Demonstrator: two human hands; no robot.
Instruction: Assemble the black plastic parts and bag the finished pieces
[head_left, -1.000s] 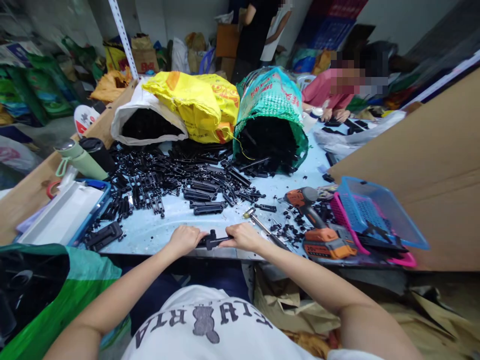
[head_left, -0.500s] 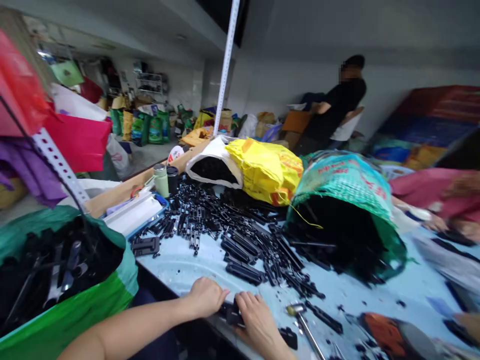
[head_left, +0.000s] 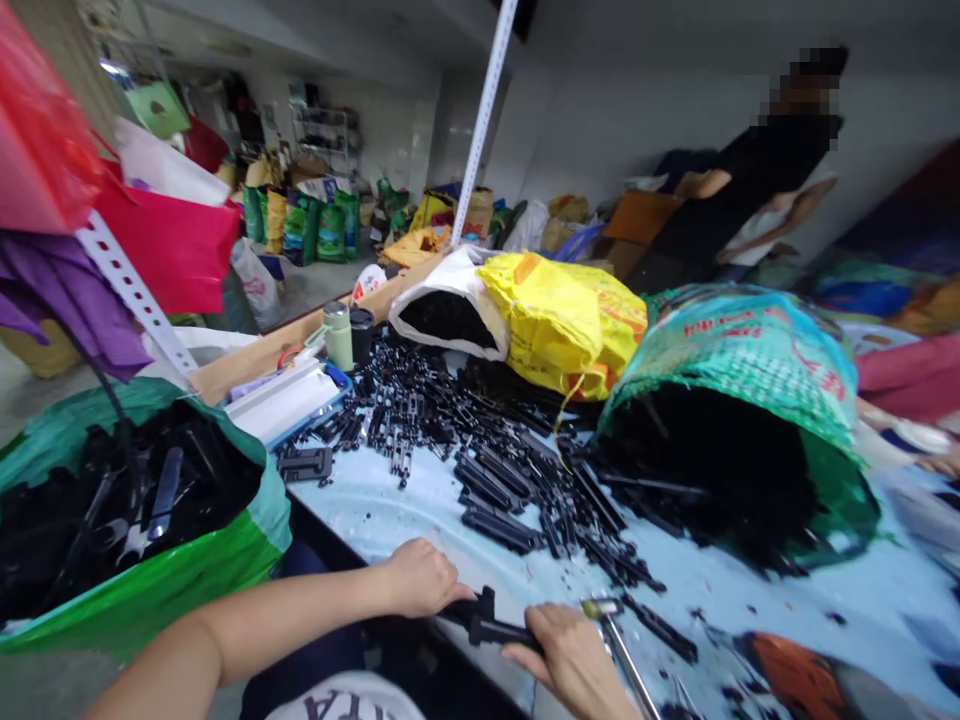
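Between my two hands, over the table's front edge, is a black plastic part [head_left: 487, 622] with a short upright piece at its middle. My left hand [head_left: 421, 580] is closed around its left end, thumb pointing right. The right end is wrapped by the fingers of my right hand [head_left: 571, 650]. A hammer [head_left: 628, 660] with a metal handle lies just right of my right hand. Beyond my hands, long black parts [head_left: 495, 500] and many small ones are heaped on the light blue table [head_left: 375, 515].
An open green sack [head_left: 750, 350] of black parts lies at the right, beside yellow [head_left: 570, 320] and white sacks [head_left: 491, 335]. A green bag [head_left: 225, 560] of parts stands at the left. An orange tool [head_left: 795, 675] lies front right. A person [head_left: 750, 190] stands behind.
My right hand has moved right, away from my left hand, and more of the black part shows between them. The head view has shifted, and the person behind appears farther right.
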